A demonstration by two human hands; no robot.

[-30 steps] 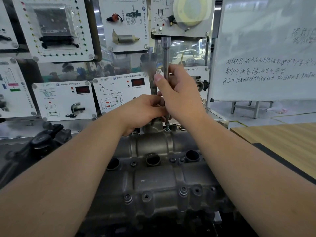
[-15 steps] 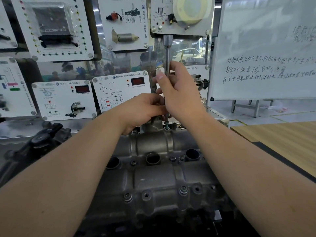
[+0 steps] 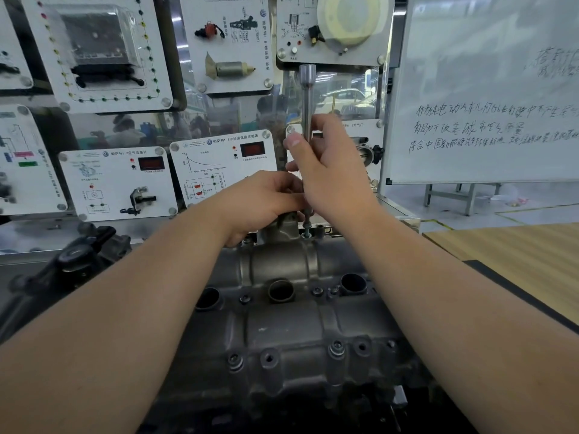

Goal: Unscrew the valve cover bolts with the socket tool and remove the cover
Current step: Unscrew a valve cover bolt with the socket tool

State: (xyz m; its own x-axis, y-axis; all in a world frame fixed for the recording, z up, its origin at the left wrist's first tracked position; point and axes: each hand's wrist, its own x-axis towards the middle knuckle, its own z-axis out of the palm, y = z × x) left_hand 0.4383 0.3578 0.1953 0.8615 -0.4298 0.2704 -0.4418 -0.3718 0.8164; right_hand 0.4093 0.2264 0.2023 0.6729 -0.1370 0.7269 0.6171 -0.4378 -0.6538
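Socket tool (image 3: 307, 98) stands upright in the right hand (image 3: 332, 170), fingers curled round its shaft, top end sticking up above the thumb. Lower shaft hidden behind both hands. Left hand (image 3: 266, 198) just left of it, fingers curled at the tool's base; exact grip can't be made out. Below the hands, a raised bolt (image 3: 306, 228) at the valve cover's (image 3: 282, 327) far edge. Tool-bolt contact unclear. Cover's near edge cut off by forearms.

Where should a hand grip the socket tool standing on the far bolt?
Grip the socket tool on its slim bare mid-shaft, from the right side. It stands upright, the right hand already wraps there, and the left hand crowds its base.
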